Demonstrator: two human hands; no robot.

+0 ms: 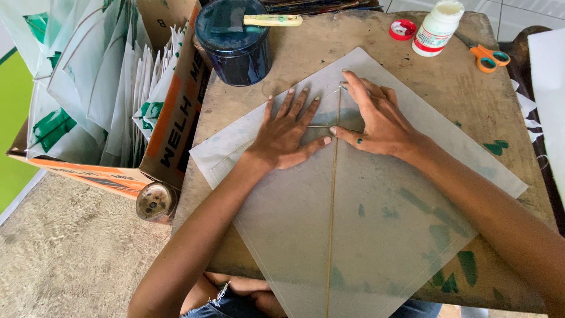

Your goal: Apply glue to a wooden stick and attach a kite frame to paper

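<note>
Pressing translucent paper sheet [353,212] flat at surface [471,88] centre | left hand [288,135] splayed, fingers released, palm down | right hand [379,121] fingers extended, grasping nothing, pinning thin stick [332,224] | advice: keep pressure even, stick straight toward near edge.
</note>
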